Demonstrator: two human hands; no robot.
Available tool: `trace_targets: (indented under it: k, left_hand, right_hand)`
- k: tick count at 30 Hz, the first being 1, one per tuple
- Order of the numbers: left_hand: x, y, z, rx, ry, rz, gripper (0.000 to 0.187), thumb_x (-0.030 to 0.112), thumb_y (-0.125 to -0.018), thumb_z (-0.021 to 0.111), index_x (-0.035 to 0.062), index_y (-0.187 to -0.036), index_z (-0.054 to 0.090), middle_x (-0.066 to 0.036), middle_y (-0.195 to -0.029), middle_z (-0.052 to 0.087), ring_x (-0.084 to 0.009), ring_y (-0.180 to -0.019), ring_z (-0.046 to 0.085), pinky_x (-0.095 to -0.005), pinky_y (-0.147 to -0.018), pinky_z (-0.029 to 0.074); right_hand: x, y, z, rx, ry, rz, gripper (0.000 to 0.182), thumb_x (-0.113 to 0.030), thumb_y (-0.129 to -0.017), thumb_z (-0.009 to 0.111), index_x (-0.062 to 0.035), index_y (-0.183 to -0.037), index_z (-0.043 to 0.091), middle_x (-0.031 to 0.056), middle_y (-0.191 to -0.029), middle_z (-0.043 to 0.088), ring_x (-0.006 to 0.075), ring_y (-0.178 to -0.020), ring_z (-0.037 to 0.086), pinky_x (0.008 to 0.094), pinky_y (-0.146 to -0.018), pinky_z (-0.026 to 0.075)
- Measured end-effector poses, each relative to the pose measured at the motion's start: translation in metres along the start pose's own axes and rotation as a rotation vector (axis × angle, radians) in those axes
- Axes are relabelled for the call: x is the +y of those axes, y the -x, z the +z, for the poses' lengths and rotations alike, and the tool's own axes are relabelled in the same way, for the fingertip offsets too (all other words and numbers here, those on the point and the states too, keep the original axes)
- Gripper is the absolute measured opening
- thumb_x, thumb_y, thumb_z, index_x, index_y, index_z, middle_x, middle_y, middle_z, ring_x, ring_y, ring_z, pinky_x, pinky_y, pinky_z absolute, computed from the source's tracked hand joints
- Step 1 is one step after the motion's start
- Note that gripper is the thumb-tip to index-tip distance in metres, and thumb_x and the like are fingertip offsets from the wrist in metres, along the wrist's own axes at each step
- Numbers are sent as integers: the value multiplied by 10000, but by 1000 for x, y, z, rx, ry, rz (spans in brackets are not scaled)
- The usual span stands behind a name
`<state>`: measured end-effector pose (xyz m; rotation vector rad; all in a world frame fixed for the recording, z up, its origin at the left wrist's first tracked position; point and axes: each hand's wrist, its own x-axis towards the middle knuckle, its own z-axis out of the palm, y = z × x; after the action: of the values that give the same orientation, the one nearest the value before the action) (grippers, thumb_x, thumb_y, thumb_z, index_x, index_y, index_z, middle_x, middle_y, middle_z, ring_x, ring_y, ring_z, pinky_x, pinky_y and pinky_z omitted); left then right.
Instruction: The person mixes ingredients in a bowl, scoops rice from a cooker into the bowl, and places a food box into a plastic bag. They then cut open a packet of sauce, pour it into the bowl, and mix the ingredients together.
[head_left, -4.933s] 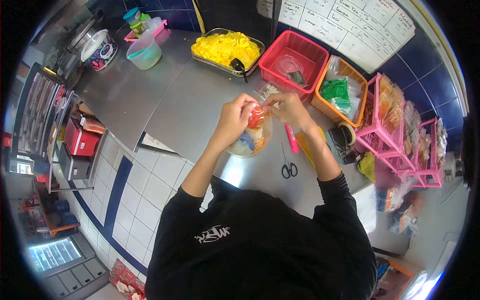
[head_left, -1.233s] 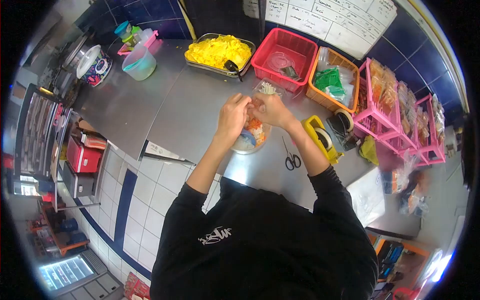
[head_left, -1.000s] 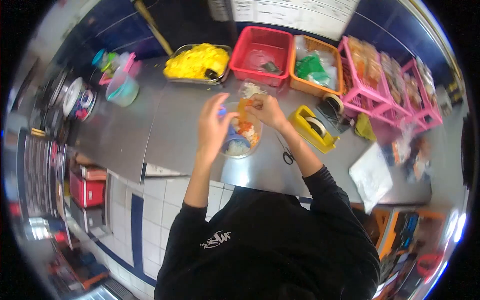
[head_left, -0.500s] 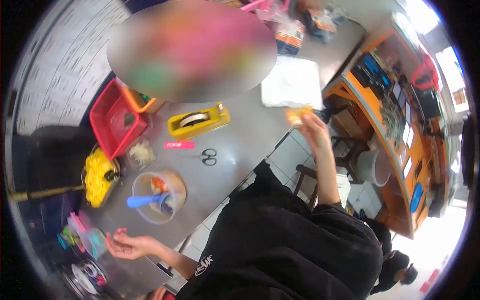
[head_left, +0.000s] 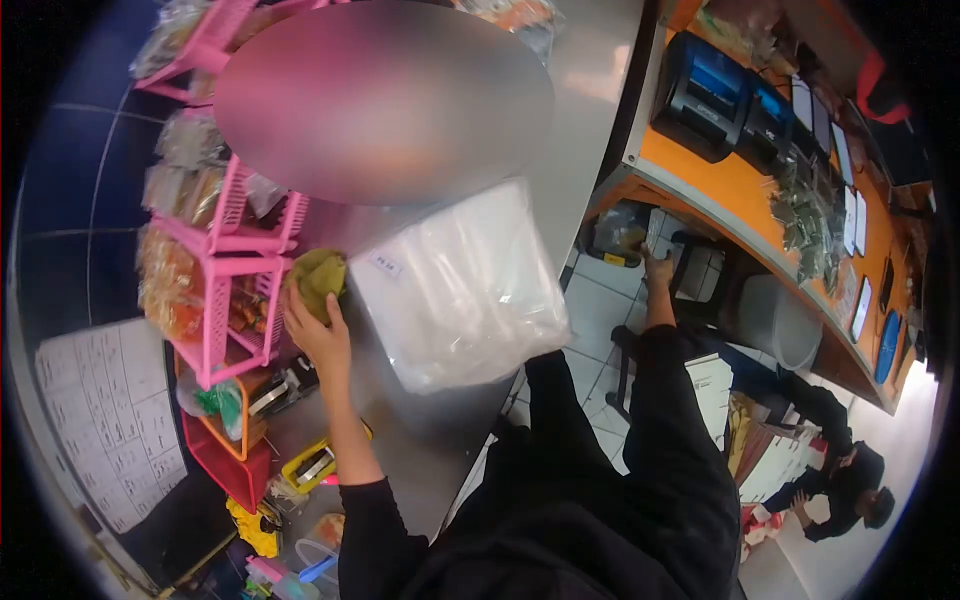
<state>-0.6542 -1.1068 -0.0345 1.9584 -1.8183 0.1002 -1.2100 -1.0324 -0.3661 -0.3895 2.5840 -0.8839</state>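
Observation:
My left hand [head_left: 322, 335] reaches over the steel table, its fingers and thumb closed on a crumpled olive-green cloth [head_left: 320, 278]. Right of the cloth lies a large stack of clear plastic bags [head_left: 465, 290] with a small written label at its corner. My right hand [head_left: 658, 270] hangs past the table's edge, above the tiled floor. It is small and partly blurred, and I cannot tell what its fingers hold. Close to it in this view is a dark item with a yellow label [head_left: 618, 240].
Pink plastic racks [head_left: 235, 300] with packets stand left of my left hand. Nearer me are a yellow tape dispenser [head_left: 312, 465] and a red bin [head_left: 225, 460]. An orange desk [head_left: 740, 190] bears black printers [head_left: 700, 95]. Another person [head_left: 845, 470] is at lower right.
The view has shifted toward the racks and the bag stack. My left hand, empty before, now grips the green cloth. The orange-yellow piece no longer shows in my right hand, which is now lower.

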Motion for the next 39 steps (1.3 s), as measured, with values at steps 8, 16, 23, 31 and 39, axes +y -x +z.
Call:
trace_targets:
  k: [8,16,23,31,39]
  left_hand:
    - [-29,-15,13,-73,-202,-44,391,229,-870,586,-5,-1156,457,-258,-1180,447,-434,-1076,429,-495,-910,346]
    - [24,53,-60,100,302,-252,350,202,-958,447,-62,-1187,437,-242,-961,589,-365,-848,576,-388,-760,453]
    - [97,130,-145,121,1263,-658,276,139,-776,743,66,-778,476,-1,-755,555,-67,-733,526,-237,-619,435]
    - [73,214,-201,386,1451,-827,332,145,-888,603,37,-1160,447,-70,-984,568,-152,-949,566,-289,-812,475]
    - [4,318,-272,955,1086,-881,315,81,-946,457,23,-1250,395,-173,-1065,602,-248,-937,624,-356,-834,508]
  right_hand:
    - [49,69,-79,-149,-304,124,423,-223,-815,682,-7,-1140,517,70,-925,599,149,-786,565,282,-604,476]
    - [-256,309,-184,-774,-569,-940,390,-148,-821,613,13,-1156,495,157,-1136,535,242,-1010,538,343,-845,444]
    - [-277,458,-161,-1453,-644,-1006,499,-212,-810,689,35,-1197,495,179,-1115,575,305,-992,590,364,-857,457]
    - [-281,526,-152,-1589,-453,-1318,220,-17,-784,600,13,-999,565,107,-854,607,156,-781,569,295,-711,462]
    - [-339,575,-126,-782,-43,-2071,510,-138,-827,642,-1,-1271,432,226,-1217,502,373,-1071,515,393,-912,408]
